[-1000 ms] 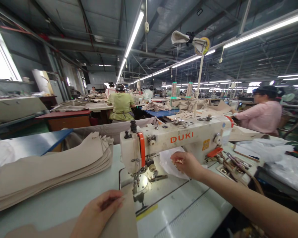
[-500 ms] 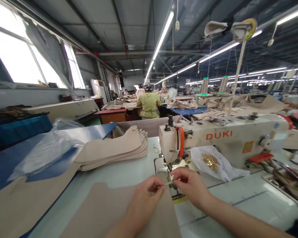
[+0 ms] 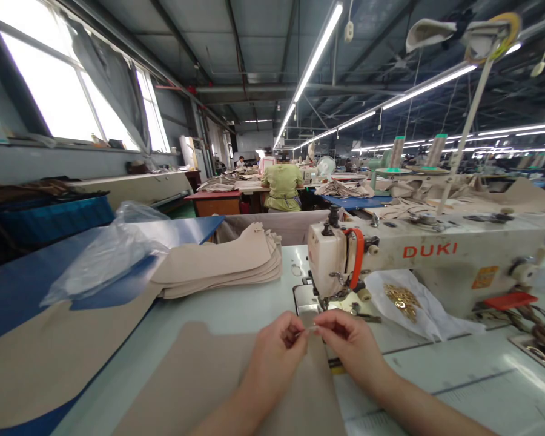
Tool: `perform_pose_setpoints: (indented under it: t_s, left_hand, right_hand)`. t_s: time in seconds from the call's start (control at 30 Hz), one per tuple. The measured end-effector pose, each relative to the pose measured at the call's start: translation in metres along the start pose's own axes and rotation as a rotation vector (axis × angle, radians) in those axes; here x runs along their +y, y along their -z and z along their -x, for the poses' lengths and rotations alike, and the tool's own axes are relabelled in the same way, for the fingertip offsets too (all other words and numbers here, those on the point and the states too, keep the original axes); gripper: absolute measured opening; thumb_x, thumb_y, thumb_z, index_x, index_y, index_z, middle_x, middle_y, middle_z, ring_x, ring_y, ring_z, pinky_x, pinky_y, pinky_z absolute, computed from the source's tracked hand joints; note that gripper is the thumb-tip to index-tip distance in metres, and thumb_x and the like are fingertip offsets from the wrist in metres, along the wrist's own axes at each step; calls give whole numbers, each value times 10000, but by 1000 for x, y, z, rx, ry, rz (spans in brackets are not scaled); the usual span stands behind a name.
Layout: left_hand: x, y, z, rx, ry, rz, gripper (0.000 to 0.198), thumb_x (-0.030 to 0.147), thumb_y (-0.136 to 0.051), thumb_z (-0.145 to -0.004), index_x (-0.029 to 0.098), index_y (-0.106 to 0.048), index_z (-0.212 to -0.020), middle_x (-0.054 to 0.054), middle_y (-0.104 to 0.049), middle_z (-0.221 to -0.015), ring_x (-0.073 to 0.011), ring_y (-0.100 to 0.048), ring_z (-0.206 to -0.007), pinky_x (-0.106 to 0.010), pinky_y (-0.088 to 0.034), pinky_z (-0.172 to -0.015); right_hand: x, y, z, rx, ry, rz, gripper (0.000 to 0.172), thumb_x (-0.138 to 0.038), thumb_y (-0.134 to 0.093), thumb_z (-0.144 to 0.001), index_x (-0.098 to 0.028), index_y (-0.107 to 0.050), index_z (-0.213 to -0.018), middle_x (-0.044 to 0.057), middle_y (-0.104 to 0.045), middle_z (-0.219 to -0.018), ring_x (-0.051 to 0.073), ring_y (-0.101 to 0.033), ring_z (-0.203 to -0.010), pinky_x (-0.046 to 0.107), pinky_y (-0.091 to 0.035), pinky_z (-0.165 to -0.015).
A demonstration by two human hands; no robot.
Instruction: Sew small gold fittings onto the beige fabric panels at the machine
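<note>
My left hand (image 3: 282,345) is pinched at the fingertips, just in front of the sewing machine's needle area. Facing it, my right hand (image 3: 347,339) is pinched too. A short, thin, pale strip (image 3: 311,329) spans the small gap between both sets of fingertips; most of it is covered by the fingers. Beneath the hands a flat beige fabric panel (image 3: 209,375) lies on the table, its right edge close to the machine. The sewing machine (image 3: 331,257) stands just beyond, its needle partly hidden behind the hands.
A white bag with gold-coloured metal pieces (image 3: 402,301) lies beside the machine. Stacked beige panels (image 3: 218,260) rest at the left, near clear plastic (image 3: 109,254) and another beige piece (image 3: 68,357). A person in a green top (image 3: 282,184) sits farther ahead.
My hands have drawn closer together, and less of the pale strip shows between them. The camera view has shifted, so the machine appears farther right.
</note>
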State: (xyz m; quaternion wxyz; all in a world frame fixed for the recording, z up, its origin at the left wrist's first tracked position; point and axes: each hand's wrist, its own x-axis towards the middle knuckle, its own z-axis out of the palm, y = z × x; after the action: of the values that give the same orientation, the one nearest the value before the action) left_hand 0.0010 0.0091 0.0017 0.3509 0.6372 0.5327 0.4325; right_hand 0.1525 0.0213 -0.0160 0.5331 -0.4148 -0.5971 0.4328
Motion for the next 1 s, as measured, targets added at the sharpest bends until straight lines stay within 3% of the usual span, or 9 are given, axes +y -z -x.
perform_pose_setpoints:
  t_s: [0.27,0.4,0.5,0.63,0.87,1.0]
  left_hand:
    - [-6,-5,3,-55,-53,-68,108,232,-533,-737,209,-514,-633,49,-548,-529,-125,-516,-510,-224,-385,-520]
    - [-8,-5,2,-71,-32,27,104,242,-544,-740,201,-536,-645,47,-559,-541,-124,-532,-530,-226,-400,-540]
    - [-4,-1,-2,-86,67,170,117,280,-586,-713,191,-548,-646,44,-581,-546,-126,-557,-542,-233,-428,-563]
    - [0,2,-6,-162,150,286,169,325,-651,-657,177,-570,-653,28,-620,-533,-125,-574,-519,-243,-450,-565]
    - [-5,1,-10,-260,212,420,337,417,-747,-581,165,-544,-676,15,-642,-549,-112,-578,-464,-222,-439,-485]
    - [-5,3,-10,-258,322,538,376,509,-654,-682,155,-557,-765,-15,-668,-606,-116,-607,-490,-216,-446,-499]
  right_hand:
    - [2,2,2,0,149,229,93,-168,-529,-735,-185,-620,-734,18,-623,-703,155,-574,-663,257,-457,-626]
    - [-2,2,7,-53,266,312,161,-114,-497,-739,-189,-615,-819,38,-604,-804,162,-568,-739,261,-451,-649]
    - [-2,3,9,-96,142,151,168,-173,-528,-761,-198,-608,-906,35,-609,-834,158,-581,-730,269,-467,-657]
    - [1,7,4,-142,-102,-124,121,-282,-627,-706,-184,-613,-776,0,-619,-688,143,-596,-633,264,-475,-620]
    - [-6,11,-11,-262,-303,-184,240,-332,-763,-552,-173,-596,-618,-31,-619,-567,120,-585,-550,247,-471,-575]
    - [-4,14,-12,-278,-343,-238,336,-418,-786,-535,-161,-614,-667,-20,-636,-606,118,-598,-557,249,-479,-582]
